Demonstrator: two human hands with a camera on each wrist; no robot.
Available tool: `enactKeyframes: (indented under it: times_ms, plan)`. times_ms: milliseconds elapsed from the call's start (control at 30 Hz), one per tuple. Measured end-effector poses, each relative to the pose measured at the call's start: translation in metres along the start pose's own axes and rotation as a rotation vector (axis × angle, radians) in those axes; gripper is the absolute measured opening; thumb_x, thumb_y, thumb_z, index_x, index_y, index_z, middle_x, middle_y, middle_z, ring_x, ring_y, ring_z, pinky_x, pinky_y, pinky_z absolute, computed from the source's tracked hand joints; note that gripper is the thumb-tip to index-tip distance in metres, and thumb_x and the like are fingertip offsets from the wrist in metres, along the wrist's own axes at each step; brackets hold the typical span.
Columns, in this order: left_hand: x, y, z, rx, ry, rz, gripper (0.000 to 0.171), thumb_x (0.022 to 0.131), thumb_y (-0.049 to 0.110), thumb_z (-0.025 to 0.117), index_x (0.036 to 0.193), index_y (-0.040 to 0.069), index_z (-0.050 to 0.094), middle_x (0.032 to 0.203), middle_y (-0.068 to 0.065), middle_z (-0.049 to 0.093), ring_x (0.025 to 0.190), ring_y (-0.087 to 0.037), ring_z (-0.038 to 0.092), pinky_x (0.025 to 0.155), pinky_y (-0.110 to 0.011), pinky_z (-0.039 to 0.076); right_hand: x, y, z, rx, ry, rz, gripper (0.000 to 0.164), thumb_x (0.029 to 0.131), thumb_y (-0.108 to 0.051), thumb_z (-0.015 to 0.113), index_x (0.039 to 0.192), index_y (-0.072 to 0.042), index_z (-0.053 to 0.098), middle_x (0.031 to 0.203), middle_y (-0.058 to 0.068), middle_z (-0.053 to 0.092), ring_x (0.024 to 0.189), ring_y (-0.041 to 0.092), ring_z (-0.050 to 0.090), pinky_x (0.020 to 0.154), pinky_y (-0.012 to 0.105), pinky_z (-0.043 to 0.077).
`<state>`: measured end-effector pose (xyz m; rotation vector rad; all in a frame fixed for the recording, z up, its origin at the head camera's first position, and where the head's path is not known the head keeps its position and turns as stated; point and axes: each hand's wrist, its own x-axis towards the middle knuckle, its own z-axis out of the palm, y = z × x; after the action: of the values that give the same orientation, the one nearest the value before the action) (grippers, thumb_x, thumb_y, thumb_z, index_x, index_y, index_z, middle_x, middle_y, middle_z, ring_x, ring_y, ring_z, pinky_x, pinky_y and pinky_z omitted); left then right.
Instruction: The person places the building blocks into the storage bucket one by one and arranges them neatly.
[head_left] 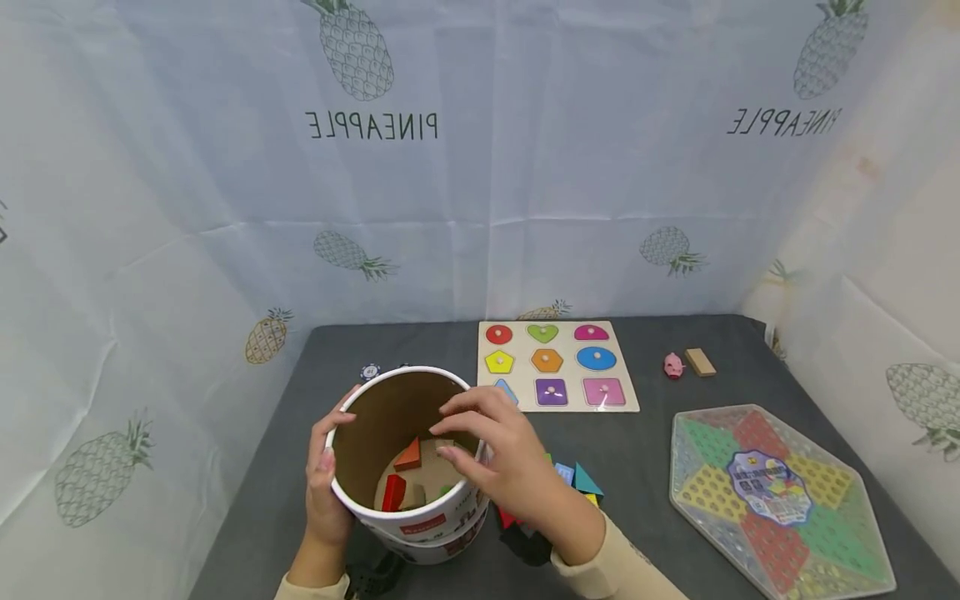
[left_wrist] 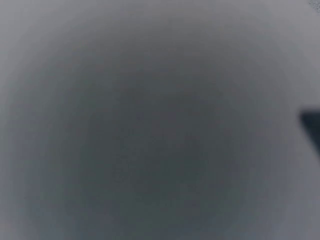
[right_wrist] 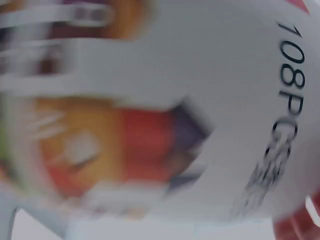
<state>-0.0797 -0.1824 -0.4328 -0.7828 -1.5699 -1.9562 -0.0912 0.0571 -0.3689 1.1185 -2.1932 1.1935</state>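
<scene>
A white bucket (head_left: 420, 527) with printed sides stands tilted on the dark table. My left hand (head_left: 327, 487) holds its left side, fingers over the rim. Down inside lie an orange triangular block (head_left: 408, 455), a red block (head_left: 393, 492) and some wood-coloured pieces. Above the right part of the opening is my right hand (head_left: 498, 450), its fingers loosely bent and spread, with nothing seen between them. The right wrist view is filled by the bucket's printed wall (right_wrist: 235, 100), marked 108PCS. Only a blurred dark grey surface shows in the left wrist view.
Behind the bucket lies a shape puzzle board (head_left: 517, 408). Coloured blocks (head_left: 587, 481) lie partly hidden beside my right forearm. Farther right are a pink pig figure (head_left: 673, 366), a wooden block (head_left: 701, 362) and a hexagonal clear box (head_left: 690, 515). A chip (head_left: 370, 372) lies back left.
</scene>
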Motion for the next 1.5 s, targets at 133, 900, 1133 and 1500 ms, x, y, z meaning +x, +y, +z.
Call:
enactKeyframes:
  times_ms: [133, 900, 1133, 1500]
  plan:
    - [0.000, 0.001, 0.001, -0.038, -0.001, -0.001, 0.044, 0.092, 0.009, 0.016, 0.125, -0.017, 0.031, 0.146, -0.033, 0.024, 0.133, -0.039, 0.028, 0.103, -0.037, 0.034, -0.037, 0.014, -0.017, -0.087, 0.077, 0.140, 0.034, 0.077, -0.014, 0.080, 0.107, -0.024, 0.069, 0.114, -0.010, 0.056, 0.108, 0.011, 0.047, 0.087, 0.031, 0.047]
    - [0.000, 0.001, 0.000, -0.042, 0.008, -0.021, 0.045, 0.091, 0.010, 0.016, 0.125, -0.016, 0.032, 0.146, -0.032, 0.024, 0.133, -0.039, 0.027, 0.103, -0.037, 0.033, -0.139, 0.080, -0.029, -0.384, -0.214, 0.743, 0.027, 0.065, -0.021, 0.087, 0.080, -0.033, 0.068, 0.084, -0.019, 0.056, 0.079, 0.006, 0.048, 0.071, 0.029, 0.048]
    - [0.000, 0.001, 0.001, -0.028, 0.000, -0.017, 0.045, 0.092, 0.010, 0.016, 0.125, -0.016, 0.031, 0.146, -0.032, 0.025, 0.132, -0.039, 0.028, 0.103, -0.038, 0.034, -0.083, 0.047, -0.058, -0.085, 0.049, 0.605, 0.031, 0.074, -0.012, 0.082, 0.091, -0.026, 0.060, 0.094, -0.009, 0.052, 0.084, 0.012, 0.054, 0.075, 0.027, 0.052]
    - [-0.005, -0.004, -0.003, -0.007, 0.002, -0.047, 0.045, 0.094, 0.014, 0.019, 0.127, -0.014, 0.031, 0.147, -0.031, 0.023, 0.133, -0.038, 0.027, 0.104, -0.037, 0.034, 0.028, -0.010, -0.008, 0.135, -0.125, 0.108, 0.022, 0.081, -0.017, 0.076, 0.097, -0.018, 0.060, 0.101, -0.010, 0.060, 0.081, 0.004, 0.056, 0.069, 0.020, 0.050]
